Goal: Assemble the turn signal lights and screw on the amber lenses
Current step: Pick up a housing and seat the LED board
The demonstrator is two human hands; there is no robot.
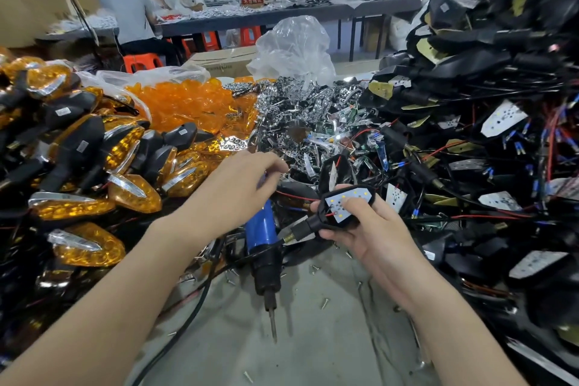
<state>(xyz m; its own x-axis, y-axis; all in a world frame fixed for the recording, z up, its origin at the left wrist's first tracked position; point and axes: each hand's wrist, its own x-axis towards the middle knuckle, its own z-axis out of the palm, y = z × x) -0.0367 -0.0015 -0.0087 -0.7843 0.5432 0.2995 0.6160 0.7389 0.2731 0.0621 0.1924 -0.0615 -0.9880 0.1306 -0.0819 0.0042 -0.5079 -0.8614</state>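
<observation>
Holding a black housing [318, 219] in the right hand [372, 232]: fingers curl under its shell, and the thumb [357, 208] presses flat on the white LED board [341, 199] seated in the open face. The stem end points left, clear of the fingers. Red wire runs from the board past the thumb.

Left hand [241, 185] hangs above the blue electric screwdriver [260, 230], fingers bent down and bunched at the edge of the chrome reflector pile [297, 116]. Cannot tell whether they pinch a piece.

The screwdriver lies on the grey table [313, 348] between the forearms, bit toward the camera. Loose screws [325, 303] are scattered near it. Amber lenses [188, 106] are heaped behind, finished lights [81, 147] to the left, and wired housings [470, 97] to the right.
</observation>
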